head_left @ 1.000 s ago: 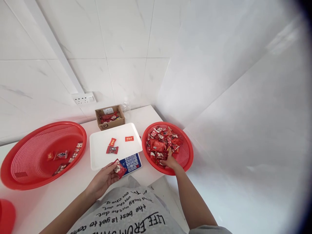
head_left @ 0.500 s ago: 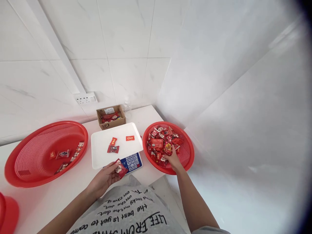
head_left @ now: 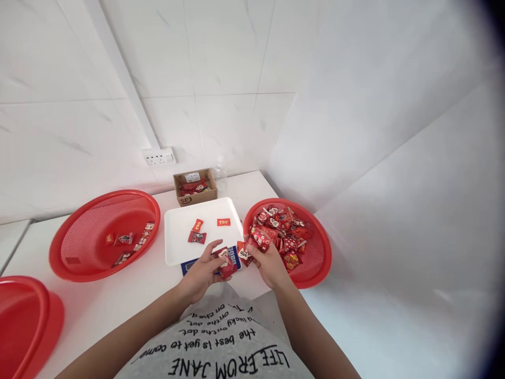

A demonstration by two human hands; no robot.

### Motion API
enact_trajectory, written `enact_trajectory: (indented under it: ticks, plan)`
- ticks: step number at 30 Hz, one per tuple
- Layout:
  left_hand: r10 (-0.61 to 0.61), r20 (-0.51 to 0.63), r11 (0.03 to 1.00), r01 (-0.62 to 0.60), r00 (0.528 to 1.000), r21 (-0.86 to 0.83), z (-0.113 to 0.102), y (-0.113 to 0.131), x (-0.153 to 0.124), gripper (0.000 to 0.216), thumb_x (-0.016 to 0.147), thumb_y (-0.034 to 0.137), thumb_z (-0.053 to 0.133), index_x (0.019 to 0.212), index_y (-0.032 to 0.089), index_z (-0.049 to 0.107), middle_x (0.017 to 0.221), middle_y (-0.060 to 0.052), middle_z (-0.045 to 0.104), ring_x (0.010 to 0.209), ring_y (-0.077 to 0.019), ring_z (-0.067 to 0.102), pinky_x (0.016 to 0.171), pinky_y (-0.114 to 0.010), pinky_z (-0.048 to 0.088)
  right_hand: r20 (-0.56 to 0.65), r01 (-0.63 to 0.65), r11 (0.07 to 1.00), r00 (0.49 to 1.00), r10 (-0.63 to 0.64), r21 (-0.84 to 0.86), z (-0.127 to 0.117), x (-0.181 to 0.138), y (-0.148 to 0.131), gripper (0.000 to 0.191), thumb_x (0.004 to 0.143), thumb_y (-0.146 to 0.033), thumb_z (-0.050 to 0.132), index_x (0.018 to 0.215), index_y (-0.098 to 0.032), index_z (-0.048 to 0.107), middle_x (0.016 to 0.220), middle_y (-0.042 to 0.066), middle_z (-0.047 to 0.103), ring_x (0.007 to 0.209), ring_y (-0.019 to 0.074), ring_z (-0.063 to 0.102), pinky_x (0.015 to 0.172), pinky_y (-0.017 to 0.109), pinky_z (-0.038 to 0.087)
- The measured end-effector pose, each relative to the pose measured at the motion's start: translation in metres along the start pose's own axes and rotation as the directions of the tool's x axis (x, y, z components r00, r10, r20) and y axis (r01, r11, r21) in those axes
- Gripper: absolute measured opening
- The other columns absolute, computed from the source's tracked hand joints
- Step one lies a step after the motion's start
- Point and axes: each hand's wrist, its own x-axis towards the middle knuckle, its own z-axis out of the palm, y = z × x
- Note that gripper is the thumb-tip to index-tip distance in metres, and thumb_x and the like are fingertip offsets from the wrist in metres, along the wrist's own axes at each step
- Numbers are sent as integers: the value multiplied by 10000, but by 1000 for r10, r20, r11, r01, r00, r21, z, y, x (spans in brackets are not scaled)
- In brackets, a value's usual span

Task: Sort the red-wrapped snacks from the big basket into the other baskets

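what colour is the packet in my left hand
The packet in your left hand is red with a cream patch; the head view shows it best.

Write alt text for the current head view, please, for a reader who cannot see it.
A person's left hand holds a red printed packet, the right hand at least two more packets, near a keypad scale. Three packets lie on its white tray, between a left red mesh basket and a fuller right basket, with a cardboard box behind.

my shirt (head_left: 221,327): light grey | biggest print (head_left: 229,363): black capitals, "LIFE FROM JANE", inverted to me | beyond that print: smaller black lines (head_left: 203,345), one "the best is yet to come" | left hand (head_left: 201,276), right hand (head_left: 273,267): bare
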Motion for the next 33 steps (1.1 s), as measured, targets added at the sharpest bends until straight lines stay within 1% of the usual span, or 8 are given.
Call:
enact_trajectory:
  ticks: [2, 4, 9, 15, 21, 24, 28, 33]
  plan:
    - [27, 43, 999, -28, 999, 24, 4, 3, -4, 452, 823, 361, 604, 1239, 313, 433, 1055, -43, 599, 839, -169, 617, 678, -341, 558, 25, 11, 1000, 1000, -11, -4, 15, -5, 8, 426, 644, -312, 786, 1026, -233, 615, 996, 24, 689, 927, 194, 632, 887, 382, 486]
    - [46, 85, 996, -51, 995, 67, 5, 5, -7, 422, 821, 436, 583, 1199, 291, 464, 1072, -52, 591, 830, -172, 612, 656, -340, 558, 38, 4, 1000, 999, -5, 15, 25, -9, 14, 423, 679, -342, 760, 1061, -247, 606, 1033, 28, 687, 979, 198, 620, 916, 380, 472]
    - [78, 37, 986, -82, 996, 145, -1, 8, -11, 492, 722, 367, 718, 1143, 255, 488, 1032, -47, 604, 773, -153, 606, 611, -280, 537, 112, -118, 974, 989, 97, 195, 38, -18, 16, 369, 732, -390, 712, 1052, -231, 620, 1080, 50, 686, 1018, 218, 619, 903, 395, 487]
    - [92, 70, 995, -95, 993, 32, -4, 7, -13, 427, 770, 298, 687, 1162, 249, 525, 1104, -45, 599, 773, -120, 598, 630, -253, 533, 117, -154, 932, 986, 122, 328, 41, -21, 6, 319, 741, -343, 718, 1031, -240, 633, 1050, 32, 706, 993, 212, 640, 872, 376, 516]
    - [-40, 45, 982, 48, 998, -180, -9, 8, -14, 410, 745, 195, 707, 1127, 207, 559, 959, -31, 638, 635, -85, 612, 504, -179, 502, 136, -205, 911, 977, 166, 357, 36, -20, 1, 304, 752, -350, 704, 1014, -205, 649, 1042, 58, 710, 1010, 220, 639, 845, 359, 536]
    - [-87, 45, 956, 96, 995, -276, -13, 10, -14, 437, 732, 139, 704, 1141, 198, 561, 889, -14, 648, 544, -62, 599, 438, -148, 472, 115, -204, 913, 978, 174, 354, 35, -21, 1, 307, 724, -341, 728, 989, -205, 654, 1015, 50, 716, 982, 216, 652, 822, 350, 548]
    - [-97, 11, 933, 95, 995, -348, -17, 14, -15, 423, 732, 85, 680, 1127, 186, 567, 776, 18, 634, 484, -50, 586, 409, -130, 464, 71, -179, 935, 984, 165, 305, 35, -23, 5, 287, 671, -239, 768, 938, -219, 666, 970, 17, 725, 898, 183, 675, 794, 311, 555]
    - [-114, -20, 915, 97, 993, -392, -21, 13, -14, 370, 776, 76, 629, 1128, 174, 569, 779, 9, 633, 516, -56, 611, 420, -120, 483, 7, -172, 955, 984, 176, 240, 36, -25, 9, 260, 605, -180, 796, 837, -199, 682, 857, 10, 730, 792, 159, 680, 790, 300, 553]
